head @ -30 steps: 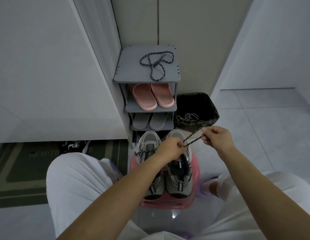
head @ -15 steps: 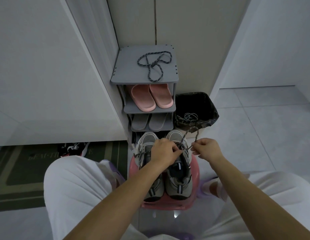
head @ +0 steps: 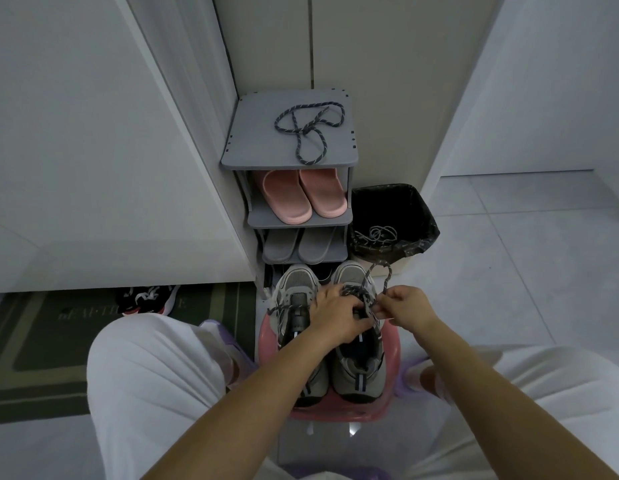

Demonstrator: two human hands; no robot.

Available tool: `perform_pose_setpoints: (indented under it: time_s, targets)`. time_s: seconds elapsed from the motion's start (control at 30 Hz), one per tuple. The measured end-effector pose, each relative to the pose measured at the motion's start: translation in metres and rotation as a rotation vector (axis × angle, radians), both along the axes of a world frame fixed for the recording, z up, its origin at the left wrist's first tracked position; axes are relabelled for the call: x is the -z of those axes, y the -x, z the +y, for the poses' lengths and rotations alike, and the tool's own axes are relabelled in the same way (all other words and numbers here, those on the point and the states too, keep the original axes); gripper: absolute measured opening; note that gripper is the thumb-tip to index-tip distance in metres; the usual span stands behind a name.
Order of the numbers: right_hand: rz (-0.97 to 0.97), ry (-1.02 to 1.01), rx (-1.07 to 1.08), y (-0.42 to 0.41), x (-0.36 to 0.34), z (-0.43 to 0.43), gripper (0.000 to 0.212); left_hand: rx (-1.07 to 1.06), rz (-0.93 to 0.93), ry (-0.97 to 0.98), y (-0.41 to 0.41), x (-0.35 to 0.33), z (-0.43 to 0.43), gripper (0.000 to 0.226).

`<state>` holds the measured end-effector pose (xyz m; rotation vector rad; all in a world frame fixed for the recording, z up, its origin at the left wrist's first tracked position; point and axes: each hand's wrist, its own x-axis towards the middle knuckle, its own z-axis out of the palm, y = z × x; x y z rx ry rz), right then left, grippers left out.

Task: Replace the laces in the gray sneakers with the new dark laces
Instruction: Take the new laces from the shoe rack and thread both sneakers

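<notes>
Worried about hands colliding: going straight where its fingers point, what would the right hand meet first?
Likely the left hand, just across the dark lace the right hand pinches over the right-side sneaker; depth is unclear.

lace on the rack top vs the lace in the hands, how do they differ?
The spare lace lies loosely tangled on the rack top; the threaded lace runs through the right-side sneaker.
The spare lace is untouched; the left hand and right hand grip the threaded lace.
The spare lace lies flat; the threaded lace arches up in a loop.
Shared: same dark speckled cord.
</notes>
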<state>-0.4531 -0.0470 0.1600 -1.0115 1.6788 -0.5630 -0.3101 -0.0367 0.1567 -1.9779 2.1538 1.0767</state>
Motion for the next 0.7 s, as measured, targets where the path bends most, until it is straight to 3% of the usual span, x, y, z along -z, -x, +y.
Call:
perform_pose_setpoints:
  time_s: [0.33,0.5,0.7]
  targets:
    - [0.128,0.050,0.052,-0.001,0.016,0.000,0.024,-0.035,0.037,-0.060,0.002,0.000,-0.004,0.044]
    - [0.218,0.067,-0.022,-0.003,0.021,0.000,0.024,-0.048,0.033,-0.057,0.001,-0.001,-0.005,0.041]
    - [0.141,0.070,-0.050,0.003,0.018,0.004,0.024,-0.107,0.038,-0.005,0.005,0.001,-0.007,0.033]
